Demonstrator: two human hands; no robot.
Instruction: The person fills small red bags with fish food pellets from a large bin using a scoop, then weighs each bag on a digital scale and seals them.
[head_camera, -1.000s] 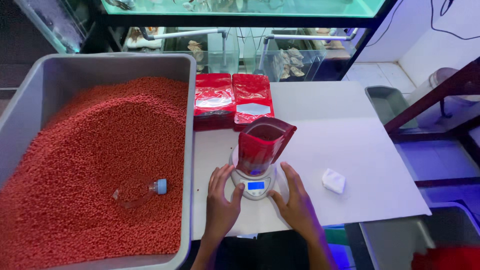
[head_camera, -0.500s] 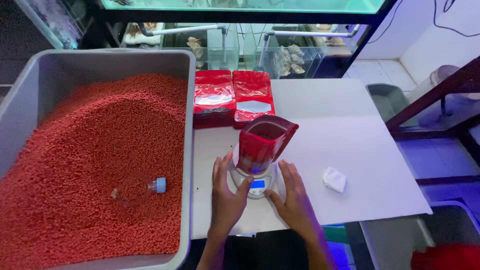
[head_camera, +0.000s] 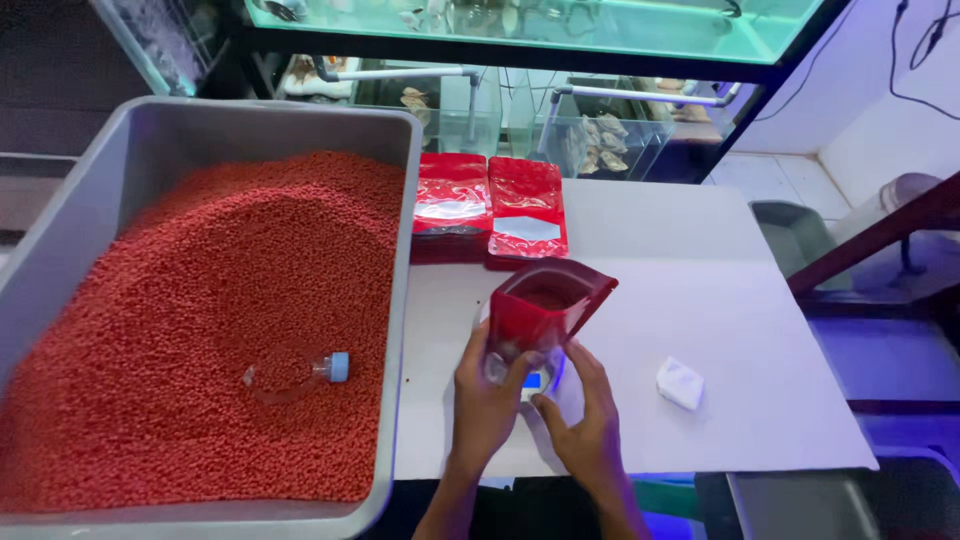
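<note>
Red and open-mouthed, the pouch (head_camera: 545, 310) is standing upright on the small scale (head_camera: 535, 378) at the white table's (head_camera: 720, 330) near edge, directly ahead of both hands. The left hand (head_camera: 485, 400) is cupping its lower left side, fingers curled against it, and so is the nearer; the right hand (head_camera: 585, 425) is resting just below, fingers loosely spread at the scale and gripping nothing.

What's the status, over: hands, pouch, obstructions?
Left hand grips open red pouch on scale. Right hand at scale's front. Nothing in the way.
</note>
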